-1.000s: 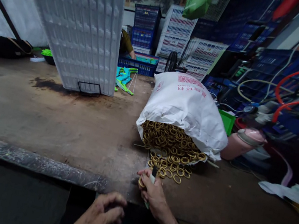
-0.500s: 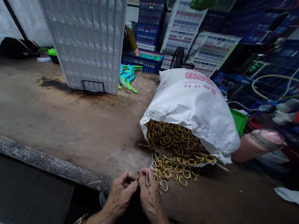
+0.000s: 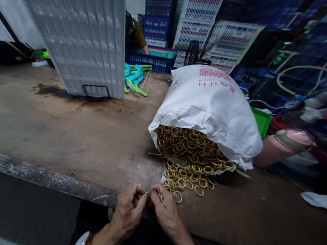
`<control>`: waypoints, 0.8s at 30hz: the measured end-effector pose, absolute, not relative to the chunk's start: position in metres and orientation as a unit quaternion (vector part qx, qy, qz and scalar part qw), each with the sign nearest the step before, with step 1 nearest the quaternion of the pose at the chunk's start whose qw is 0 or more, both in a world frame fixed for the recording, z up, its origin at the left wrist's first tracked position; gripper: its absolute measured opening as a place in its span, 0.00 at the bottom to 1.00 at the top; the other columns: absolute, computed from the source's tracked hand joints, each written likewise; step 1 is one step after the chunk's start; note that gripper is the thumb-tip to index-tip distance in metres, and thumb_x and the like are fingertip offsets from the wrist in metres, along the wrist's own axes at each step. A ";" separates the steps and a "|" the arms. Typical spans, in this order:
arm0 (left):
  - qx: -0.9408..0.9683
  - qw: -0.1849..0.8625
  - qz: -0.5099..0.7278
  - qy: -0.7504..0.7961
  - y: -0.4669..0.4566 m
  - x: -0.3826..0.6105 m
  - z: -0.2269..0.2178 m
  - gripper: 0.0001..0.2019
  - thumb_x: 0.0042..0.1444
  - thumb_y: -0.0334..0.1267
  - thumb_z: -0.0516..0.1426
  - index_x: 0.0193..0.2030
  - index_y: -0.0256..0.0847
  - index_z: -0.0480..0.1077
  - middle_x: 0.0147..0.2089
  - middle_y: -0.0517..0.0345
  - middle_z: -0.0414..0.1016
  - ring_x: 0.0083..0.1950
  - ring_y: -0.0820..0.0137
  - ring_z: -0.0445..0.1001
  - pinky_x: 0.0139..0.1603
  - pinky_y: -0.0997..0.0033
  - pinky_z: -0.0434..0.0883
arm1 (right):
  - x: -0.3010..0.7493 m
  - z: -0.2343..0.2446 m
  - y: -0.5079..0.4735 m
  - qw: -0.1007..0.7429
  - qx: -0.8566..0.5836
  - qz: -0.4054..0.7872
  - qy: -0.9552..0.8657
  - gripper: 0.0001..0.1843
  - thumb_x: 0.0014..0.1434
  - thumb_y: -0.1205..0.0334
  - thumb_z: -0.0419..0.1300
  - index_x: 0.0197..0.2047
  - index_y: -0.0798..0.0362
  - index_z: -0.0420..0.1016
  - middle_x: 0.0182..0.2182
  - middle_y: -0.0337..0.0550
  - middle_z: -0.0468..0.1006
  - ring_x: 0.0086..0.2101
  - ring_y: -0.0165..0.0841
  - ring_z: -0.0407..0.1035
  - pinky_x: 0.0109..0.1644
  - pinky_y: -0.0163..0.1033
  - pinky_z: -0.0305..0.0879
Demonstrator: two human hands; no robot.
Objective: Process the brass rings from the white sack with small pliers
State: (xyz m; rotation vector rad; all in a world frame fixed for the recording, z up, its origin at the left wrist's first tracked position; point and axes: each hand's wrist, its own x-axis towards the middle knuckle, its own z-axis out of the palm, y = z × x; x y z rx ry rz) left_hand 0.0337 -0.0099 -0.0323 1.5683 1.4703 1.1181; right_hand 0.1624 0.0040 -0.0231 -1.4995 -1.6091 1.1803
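My left hand (image 3: 130, 207) is closed at the table's front edge, fingers curled in. Between its thumb and forefinger shows the edge of a small gold-coloured ring (image 3: 147, 193), mostly hidden. Close beside it, my right hand (image 3: 167, 209) is closed on a thin, pointed metal tool (image 3: 160, 195) whose exact kind I cannot make out. The fingertips of both hands almost meet. Just beyond them lies a spill of loose gold-coloured rings (image 3: 198, 191). They come from the open mouth of a large white woven sack (image 3: 208, 101), which lies on its side, full of such rings.
The brown wooden table (image 3: 84, 138) carries a tall white ribbed panel (image 3: 92, 42) in a black wire stand (image 3: 96, 92). Turquoise-green toy bows (image 3: 136, 79) lie behind it. A pink bottle (image 3: 284, 146) and hoses stand right. Another person's arm (image 3: 142, 38) reaches into a blue crate (image 3: 151, 62).
The view has tilted down and shifted slightly, so the scene sits higher. My left hand has turned a little and drawn slightly away from the right. Both hands keep their grip.
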 end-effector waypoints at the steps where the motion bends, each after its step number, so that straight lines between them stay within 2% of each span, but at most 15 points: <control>1: 0.616 0.341 0.435 0.561 -0.010 0.033 -0.033 0.04 0.50 0.34 0.53 0.27 0.39 0.65 0.22 0.62 0.67 0.21 0.76 0.63 0.24 0.78 0.62 | 0.162 -0.023 0.004 0.325 -0.563 0.465 -0.601 0.14 0.57 0.56 0.46 0.26 0.53 0.65 0.20 0.35 0.66 0.24 0.27 0.60 0.29 0.31 0.56; 5: 0.605 0.371 0.437 0.552 -0.011 0.031 -0.031 0.04 0.51 0.36 0.54 0.28 0.39 0.66 0.22 0.62 0.68 0.22 0.76 0.64 0.25 0.77 0.63 | 0.160 -0.022 0.004 0.355 -0.550 0.510 -0.559 0.13 0.55 0.55 0.50 0.26 0.54 0.65 0.21 0.34 0.66 0.24 0.27 0.60 0.29 0.31 0.56; 9: 0.545 0.499 0.418 0.528 -0.010 0.032 -0.023 0.08 0.52 0.41 0.54 0.30 0.38 0.67 0.25 0.59 0.70 0.24 0.75 0.67 0.26 0.77 0.64 | 0.160 -0.022 0.004 0.365 -0.555 0.535 -0.522 0.13 0.54 0.54 0.51 0.26 0.54 0.65 0.19 0.34 0.66 0.22 0.26 0.59 0.27 0.31 0.56; 13: 0.447 0.631 0.361 0.521 -0.008 0.031 -0.014 0.13 0.51 0.48 0.54 0.30 0.38 0.65 0.21 0.64 0.65 0.16 0.80 0.59 0.15 0.81 0.58 | 0.161 -0.021 0.003 0.364 -0.550 0.546 -0.517 0.13 0.55 0.55 0.50 0.24 0.53 0.64 0.17 0.33 0.66 0.20 0.25 0.58 0.26 0.30 0.55; 16: 0.396 0.699 0.336 0.492 -0.007 0.028 -0.013 0.15 0.52 0.50 0.53 0.28 0.38 0.63 0.20 0.66 0.63 0.15 0.82 0.56 0.14 0.82 0.57 | 0.160 -0.019 0.001 0.359 -0.533 0.564 -0.519 0.14 0.57 0.55 0.49 0.24 0.53 0.64 0.17 0.33 0.67 0.21 0.25 0.60 0.27 0.30 0.55; 21: 0.344 0.753 0.351 0.439 -0.010 0.026 -0.014 0.15 0.51 0.50 0.54 0.28 0.38 0.62 0.23 0.65 0.65 0.16 0.83 0.57 0.15 0.82 0.58 | 0.158 -0.018 0.001 0.354 -0.517 0.582 -0.518 0.16 0.59 0.56 0.46 0.23 0.53 0.63 0.16 0.33 0.67 0.20 0.24 0.59 0.27 0.30 0.55; 24: 0.332 0.755 0.379 0.419 -0.012 0.026 -0.014 0.14 0.51 0.49 0.54 0.30 0.38 0.61 0.25 0.64 0.65 0.18 0.82 0.58 0.16 0.82 0.60 | 0.160 -0.016 0.001 0.356 -0.542 0.547 -0.528 0.15 0.59 0.57 0.45 0.26 0.53 0.65 0.17 0.33 0.67 0.21 0.25 0.61 0.28 0.31 0.56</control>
